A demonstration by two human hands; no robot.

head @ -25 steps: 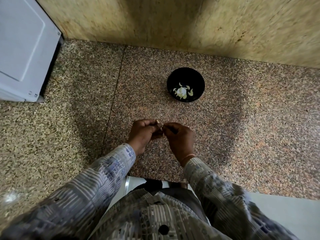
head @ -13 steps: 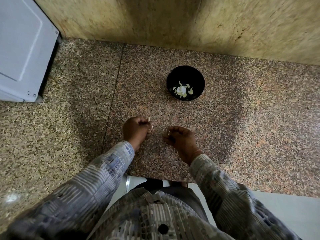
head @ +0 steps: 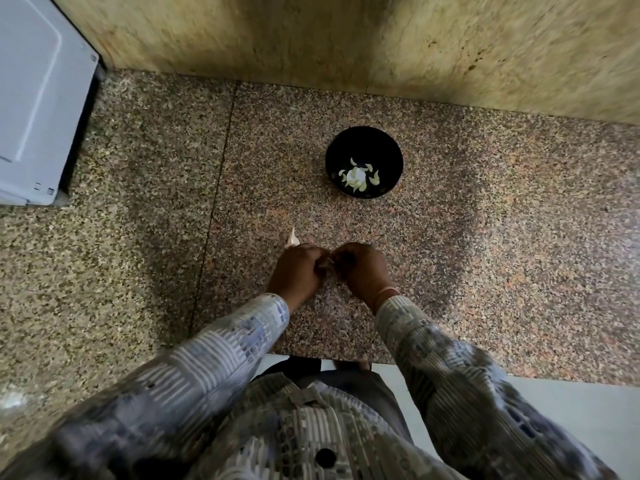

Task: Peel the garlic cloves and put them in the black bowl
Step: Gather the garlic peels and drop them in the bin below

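Observation:
A black bowl (head: 363, 140) stands on the speckled granite counter, beyond my hands and slightly right. Several peeled pale cloves (head: 358, 176) lie in its bottom. My left hand (head: 298, 271) and my right hand (head: 362, 271) meet in front of the bowl, fingers curled, fingertips touching. They pinch a small garlic clove between them; it is almost hidden. A white pointed piece of garlic (head: 292, 239) shows just beyond my left knuckles. Whether my left hand holds it or it lies on the counter I cannot tell.
A white appliance (head: 34, 98) stands at the back left against the stone wall (head: 346, 46). A seam (head: 214, 202) runs through the counter left of my hands. The counter's front edge (head: 450, 370) lies close to my body.
One second ago my hands were together, then they drew apart, each with something small in its fingertips. Now they have come together again, and a white garlic piece shows above my left hand.

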